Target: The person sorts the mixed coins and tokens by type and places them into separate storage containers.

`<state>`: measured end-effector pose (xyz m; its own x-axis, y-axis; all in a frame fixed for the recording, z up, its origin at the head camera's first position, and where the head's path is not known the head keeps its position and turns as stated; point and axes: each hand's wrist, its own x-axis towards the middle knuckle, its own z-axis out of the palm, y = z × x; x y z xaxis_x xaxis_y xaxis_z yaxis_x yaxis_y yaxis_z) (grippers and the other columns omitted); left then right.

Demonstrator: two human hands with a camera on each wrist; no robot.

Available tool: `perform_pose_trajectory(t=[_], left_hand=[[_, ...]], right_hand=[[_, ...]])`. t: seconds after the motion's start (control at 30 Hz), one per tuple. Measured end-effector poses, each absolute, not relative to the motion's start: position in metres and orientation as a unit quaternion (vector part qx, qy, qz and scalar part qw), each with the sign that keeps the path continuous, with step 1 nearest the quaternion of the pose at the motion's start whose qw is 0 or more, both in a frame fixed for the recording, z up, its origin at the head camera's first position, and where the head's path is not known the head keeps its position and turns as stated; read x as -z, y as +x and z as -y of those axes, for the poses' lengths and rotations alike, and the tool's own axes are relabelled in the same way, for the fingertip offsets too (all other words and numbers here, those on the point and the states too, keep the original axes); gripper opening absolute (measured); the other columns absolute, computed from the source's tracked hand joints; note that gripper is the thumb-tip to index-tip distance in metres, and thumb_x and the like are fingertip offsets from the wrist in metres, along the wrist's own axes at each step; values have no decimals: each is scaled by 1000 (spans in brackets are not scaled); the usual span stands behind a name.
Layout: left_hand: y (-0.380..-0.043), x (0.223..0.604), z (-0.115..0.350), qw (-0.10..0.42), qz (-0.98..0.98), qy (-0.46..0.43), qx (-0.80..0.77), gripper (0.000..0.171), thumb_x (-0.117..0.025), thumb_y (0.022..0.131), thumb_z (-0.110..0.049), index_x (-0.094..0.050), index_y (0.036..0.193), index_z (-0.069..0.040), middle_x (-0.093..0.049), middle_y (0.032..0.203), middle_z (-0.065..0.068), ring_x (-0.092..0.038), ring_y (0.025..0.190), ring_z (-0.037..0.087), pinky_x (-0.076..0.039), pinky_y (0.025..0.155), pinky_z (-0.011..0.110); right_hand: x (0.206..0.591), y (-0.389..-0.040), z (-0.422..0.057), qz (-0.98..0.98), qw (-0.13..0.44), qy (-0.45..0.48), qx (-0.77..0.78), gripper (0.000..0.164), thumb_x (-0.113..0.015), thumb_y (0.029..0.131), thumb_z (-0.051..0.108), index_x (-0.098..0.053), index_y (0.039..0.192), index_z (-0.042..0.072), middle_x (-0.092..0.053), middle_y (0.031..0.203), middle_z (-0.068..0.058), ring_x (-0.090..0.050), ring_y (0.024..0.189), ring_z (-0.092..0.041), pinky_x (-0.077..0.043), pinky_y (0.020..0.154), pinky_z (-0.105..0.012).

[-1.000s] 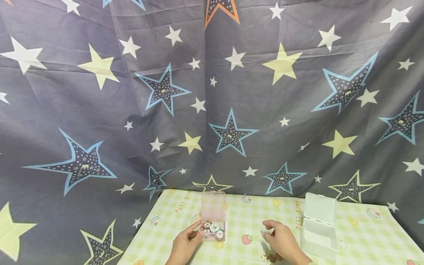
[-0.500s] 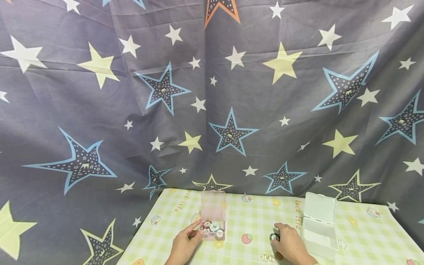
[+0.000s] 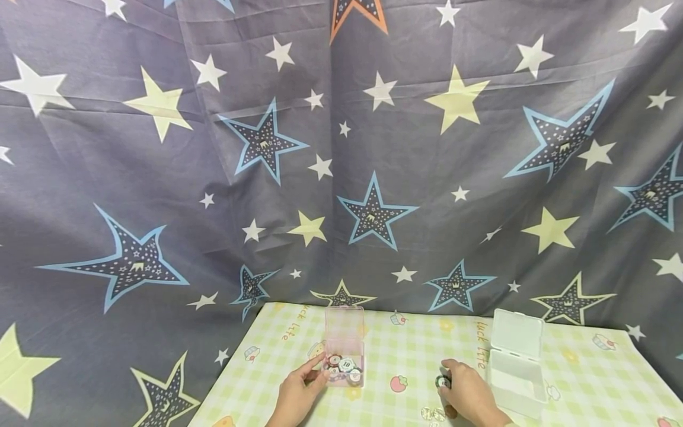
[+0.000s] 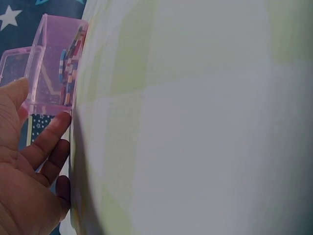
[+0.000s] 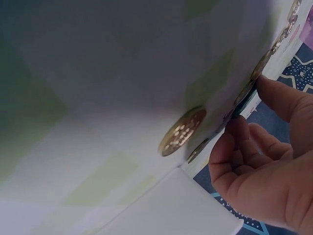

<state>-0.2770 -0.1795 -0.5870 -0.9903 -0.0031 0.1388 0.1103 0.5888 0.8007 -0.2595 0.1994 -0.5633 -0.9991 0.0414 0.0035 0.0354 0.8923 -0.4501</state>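
A pink see-through box (image 3: 344, 325) with its lid raised stands left of centre, holding several poker chips (image 3: 347, 364) in red, white and other colours. My left hand (image 3: 297, 392) holds the box by its near left corner, thumb on one side and index finger on the other, as the left wrist view also shows. To the right, my right hand (image 3: 468, 394) pinches a dark green poker chip (image 3: 442, 382) between thumb and fingers, low over the tablecloth. In the right wrist view, gold and copper-coloured coins (image 5: 184, 131) lie close by the fingers; the hand covers some in the head view.
Right of my right hand stands a white box (image 3: 516, 408), lid up, with nothing seen inside. A green-checked tablecloth (image 3: 395, 409) with printed fruit and cakes covers the table. Behind it hangs a grey curtain (image 3: 299, 196) with stars.
My right hand has shifted a little to the right, and the dark green chip has come into view at its fingertips. The left hand stays at the pink box.
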Motion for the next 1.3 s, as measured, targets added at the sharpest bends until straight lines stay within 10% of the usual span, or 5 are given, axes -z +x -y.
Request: perform_pose_trajectory(t=[0.47, 0.77, 1.3], left_hand=[[-278, 588, 181, 52, 887, -31, 458, 49, -75, 99, -43, -68, 145, -27, -83, 108, 2, -77, 100, 21, -58, 95, 59], [-277, 585, 180, 53, 885, -30, 462, 50, -76, 99, -42, -68, 145, -26, -83, 106, 2, -77, 98, 21, -57, 96, 60], [-279, 586, 179, 54, 886, -25, 460, 50, -78, 97, -39, -69, 144, -26, -82, 105, 2, -76, 97, 21, -56, 95, 62]], right_hand=[[567, -260, -202, 958, 13, -7, -286, 26, -91, 79, 13, -75, 100, 10, -70, 91, -1, -61, 82, -15, -56, 79, -41], [565, -255, -203, 934, -1, 2, -358, 30, -84, 86, 5, -75, 114, 10, -66, 69, 2, -56, 58, -15, -46, 63, -31], [558, -254, -198, 934, 17, 6, -358, 25, -81, 87, 7, -78, 111, 8, -65, 78, 7, -56, 69, -11, -48, 66, -29]])
